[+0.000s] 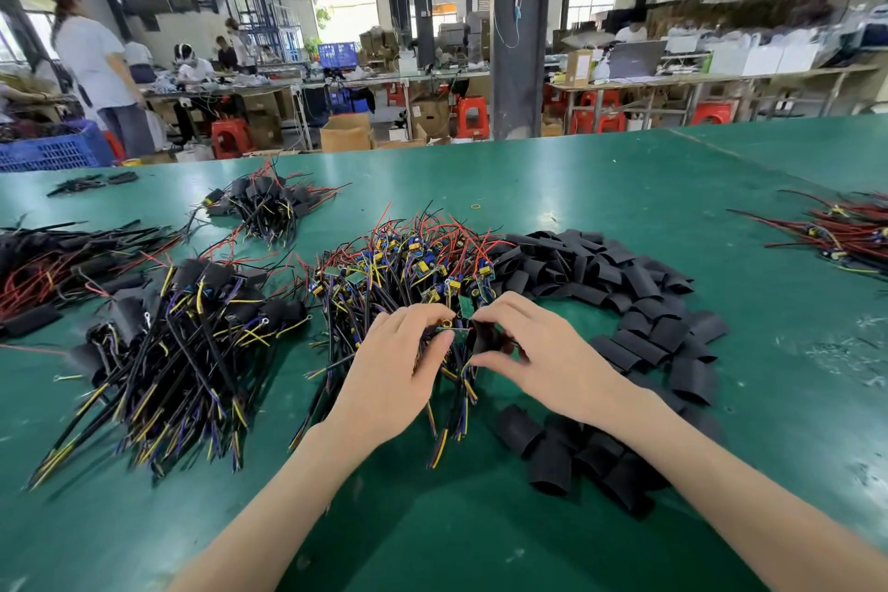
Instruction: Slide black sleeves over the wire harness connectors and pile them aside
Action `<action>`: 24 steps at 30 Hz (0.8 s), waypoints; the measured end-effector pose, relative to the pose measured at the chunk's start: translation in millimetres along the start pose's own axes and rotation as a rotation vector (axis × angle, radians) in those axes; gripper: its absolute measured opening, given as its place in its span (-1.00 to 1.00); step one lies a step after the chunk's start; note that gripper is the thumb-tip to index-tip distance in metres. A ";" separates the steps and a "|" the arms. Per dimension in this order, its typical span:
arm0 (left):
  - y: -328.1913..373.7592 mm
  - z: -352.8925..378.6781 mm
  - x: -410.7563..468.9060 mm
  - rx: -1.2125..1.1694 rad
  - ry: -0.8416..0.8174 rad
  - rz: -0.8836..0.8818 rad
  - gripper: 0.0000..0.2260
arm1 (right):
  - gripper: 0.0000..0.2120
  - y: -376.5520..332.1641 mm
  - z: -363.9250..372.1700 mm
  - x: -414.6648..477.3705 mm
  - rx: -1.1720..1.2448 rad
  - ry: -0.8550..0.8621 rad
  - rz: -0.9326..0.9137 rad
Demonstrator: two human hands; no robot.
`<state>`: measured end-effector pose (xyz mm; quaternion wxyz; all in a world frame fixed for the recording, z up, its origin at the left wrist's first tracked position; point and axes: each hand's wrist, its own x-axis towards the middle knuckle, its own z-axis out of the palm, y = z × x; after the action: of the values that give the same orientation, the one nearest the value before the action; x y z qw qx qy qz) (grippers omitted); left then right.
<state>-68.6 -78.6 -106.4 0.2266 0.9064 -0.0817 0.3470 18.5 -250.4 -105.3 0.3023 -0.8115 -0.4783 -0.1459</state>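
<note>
left hand [394, 375] fingers pinch 1 connector board [454, 335] | right hand [552, 356] fingers grip 1 black sleeve [483, 342]

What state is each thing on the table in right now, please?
Left hand, pinching the green board.
Right hand, pinching a black sleeve.
Middle harness pile, bare, unsleeved.
Loose sleeves, empty, heaped on the right.
Left harness pile, sleeved, set aside.
</note>
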 end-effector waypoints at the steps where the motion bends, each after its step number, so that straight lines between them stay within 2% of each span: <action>1: 0.0 -0.1 -0.1 -0.018 -0.006 -0.014 -0.82 | -0.63 -0.5 -0.7 0.0 -0.011 0.003 0.001; 16: 1.0 0.9 2.0 -0.115 -0.023 -0.129 -0.90 | -0.69 -12.2 -4.0 -3.0 -0.119 0.069 -0.032; 24: -1.5 0.6 1.4 -0.059 -0.043 -0.050 -0.88 | -0.63 -6.5 -5.2 -0.4 -0.038 0.011 -0.029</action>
<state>-66.7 -77.5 -106.4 0.2601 0.9083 -0.0742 0.3191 13.0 -251.6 -99.2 0.2873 -0.8094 -0.4854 -0.1637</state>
